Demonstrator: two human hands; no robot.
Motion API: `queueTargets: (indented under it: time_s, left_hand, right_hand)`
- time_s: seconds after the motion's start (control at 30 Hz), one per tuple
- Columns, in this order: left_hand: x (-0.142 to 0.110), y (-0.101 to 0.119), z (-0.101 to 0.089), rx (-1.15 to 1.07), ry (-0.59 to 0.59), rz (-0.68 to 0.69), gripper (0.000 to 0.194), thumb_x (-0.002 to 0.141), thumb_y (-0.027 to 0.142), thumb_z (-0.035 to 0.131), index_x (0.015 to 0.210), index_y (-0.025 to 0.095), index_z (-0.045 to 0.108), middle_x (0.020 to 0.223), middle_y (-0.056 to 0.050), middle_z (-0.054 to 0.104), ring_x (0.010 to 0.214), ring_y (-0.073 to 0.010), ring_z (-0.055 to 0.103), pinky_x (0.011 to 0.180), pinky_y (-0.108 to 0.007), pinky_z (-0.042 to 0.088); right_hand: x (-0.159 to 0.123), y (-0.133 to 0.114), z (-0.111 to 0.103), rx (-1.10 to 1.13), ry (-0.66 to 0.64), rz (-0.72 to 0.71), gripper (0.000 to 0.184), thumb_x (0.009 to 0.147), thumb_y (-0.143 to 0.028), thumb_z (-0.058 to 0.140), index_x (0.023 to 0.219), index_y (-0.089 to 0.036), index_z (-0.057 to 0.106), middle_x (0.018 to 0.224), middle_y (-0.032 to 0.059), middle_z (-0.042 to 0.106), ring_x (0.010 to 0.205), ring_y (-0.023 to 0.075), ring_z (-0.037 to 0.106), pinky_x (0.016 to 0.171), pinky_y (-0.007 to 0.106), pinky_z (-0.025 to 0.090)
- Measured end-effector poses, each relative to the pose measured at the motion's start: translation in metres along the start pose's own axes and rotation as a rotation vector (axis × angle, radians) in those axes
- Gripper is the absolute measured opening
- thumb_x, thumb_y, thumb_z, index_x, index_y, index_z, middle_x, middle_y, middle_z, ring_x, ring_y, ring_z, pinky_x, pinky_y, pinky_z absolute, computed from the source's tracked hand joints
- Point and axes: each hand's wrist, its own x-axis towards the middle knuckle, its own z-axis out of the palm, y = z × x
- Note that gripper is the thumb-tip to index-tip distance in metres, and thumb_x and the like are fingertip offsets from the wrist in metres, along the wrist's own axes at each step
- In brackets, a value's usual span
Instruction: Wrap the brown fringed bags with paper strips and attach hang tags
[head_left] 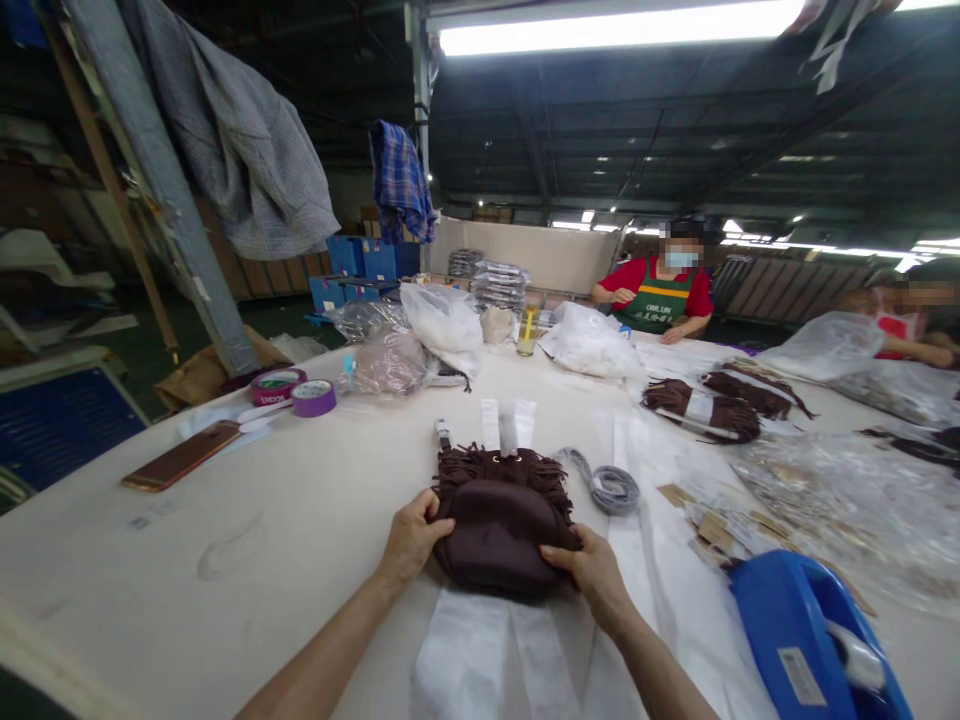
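Note:
A dark brown fringed handbag (499,540) lies on the table in front of me, its smooth bottom turned toward me. My left hand (415,532) grips its left side, thumb on top and fingers tucked behind. On the opposite side my right hand (589,562) holds the bag's edge the same way. White paper strips (469,650) lie beneath the bag and stretch toward me. More wrapping stands up at its far end, near two small gold rings. Right of the bag rests a coiled grey strap (615,488).
A blue tape dispenser (810,630) stands at the lower right, near clear plastic bags (855,500). Wrapped brown fringed bundles (701,408) lie at the right. A phone (184,455) and purple tape rolls (313,397) are at the left. A person in a green apron (656,300) works across the table.

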Motion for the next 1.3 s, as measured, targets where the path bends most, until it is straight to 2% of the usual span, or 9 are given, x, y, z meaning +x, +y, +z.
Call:
queueTargets:
  time_s: [0.13,0.23,0.3,0.4,0.47,0.63,0.83,1.03,1.3]
  left_hand:
    - [0.009,0.003,0.004,0.157,0.050,0.088,0.025,0.061,0.021,0.056,0.057,0.019,0.031,0.054,0.006,0.032,0.055,-0.0119,0.038,0.055,-0.023,0.033]
    - [-0.002,0.011,0.006,0.258,0.121,0.183,0.006,0.069,0.016,0.052,0.069,0.018,0.046,0.075,-0.002,0.051,0.078,-0.0192,0.049,0.071,-0.031,0.040]
    - [-0.017,0.017,0.009,0.374,0.059,0.469,0.011,0.078,0.014,0.047,0.086,0.017,0.054,0.096,-0.008,0.054,0.097,-0.0219,0.048,0.084,-0.036,0.038]
    - [-0.032,0.019,0.018,0.645,-0.174,1.087,0.024,0.087,0.011,0.038,0.105,0.015,0.053,0.104,-0.010,0.057,0.101,-0.0210,0.049,0.087,-0.036,0.039]
    - [-0.032,0.015,0.024,0.792,-0.238,1.260,0.026,0.088,0.010,0.036,0.110,0.012,0.051,0.104,-0.012,0.058,0.097,-0.0219,0.052,0.083,-0.036,0.043]
    - [-0.017,0.004,0.031,0.989,-0.302,1.282,0.035,0.085,0.008,0.032,0.116,-0.002,0.045,0.105,-0.025,0.057,0.099,-0.0289,0.055,0.080,-0.043,0.045]
    - [-0.024,0.009,0.049,1.166,-0.380,1.141,0.043,0.081,0.013,0.032,0.120,-0.001,0.045,0.119,-0.031,0.046,0.111,-0.0383,0.047,0.081,-0.054,0.042]
    - [-0.028,0.009,0.065,1.183,-0.339,1.053,0.043,0.079,0.009,0.033,0.117,-0.005,0.047,0.120,-0.034,0.043,0.111,-0.0439,0.044,0.080,-0.062,0.038]
    - [-0.021,0.026,0.053,1.136,-0.445,1.099,0.039,0.082,0.008,0.027,0.114,-0.009,0.044,0.116,-0.038,0.044,0.111,-0.0426,0.045,0.081,-0.061,0.039]
  right_hand:
    - [0.014,-0.002,0.002,-0.071,0.024,-0.011,0.021,0.051,-0.030,0.068,0.064,-0.021,0.054,0.046,-0.0062,0.051,0.043,0.0124,0.048,0.041,0.022,0.031]
    - [0.021,-0.001,0.004,-0.103,0.021,-0.002,0.021,0.051,-0.029,0.069,0.063,-0.021,0.053,0.043,-0.0067,0.049,0.041,0.0123,0.047,0.039,0.022,0.029]
    - [0.024,-0.001,0.005,-0.110,0.013,0.010,0.022,0.052,-0.029,0.069,0.063,-0.021,0.052,0.040,-0.0075,0.046,0.038,0.0116,0.045,0.037,0.022,0.028]
    - [0.025,-0.001,0.005,-0.110,-0.003,0.033,0.023,0.054,-0.029,0.069,0.064,-0.020,0.051,0.039,-0.0086,0.044,0.033,0.0094,0.040,0.034,0.021,0.025]
    - [0.025,-0.002,0.005,-0.111,-0.014,0.051,0.025,0.054,-0.029,0.071,0.064,-0.020,0.050,0.039,-0.0090,0.044,0.031,0.0079,0.037,0.032,0.021,0.024]
    - [0.027,-0.012,0.005,-0.127,-0.060,0.109,0.030,0.057,-0.029,0.075,0.062,-0.018,0.048,0.037,-0.0100,0.042,0.027,0.0056,0.034,0.029,0.020,0.023]
    - [0.031,-0.027,0.005,-0.175,-0.131,0.271,0.026,0.086,-0.034,0.051,0.070,-0.013,0.051,0.048,-0.0102,0.041,0.033,0.0011,0.031,0.032,0.014,0.027]
    - [0.026,-0.035,0.008,-0.192,-0.135,0.332,0.024,0.086,-0.033,0.050,0.075,-0.012,0.053,0.053,-0.0088,0.043,0.036,0.0010,0.033,0.033,0.014,0.028]
    - [0.022,-0.039,0.005,-0.148,-0.154,0.379,0.023,0.085,-0.027,0.053,0.068,-0.013,0.048,0.046,-0.0121,0.033,0.031,0.0001,0.025,0.029,0.014,0.018]
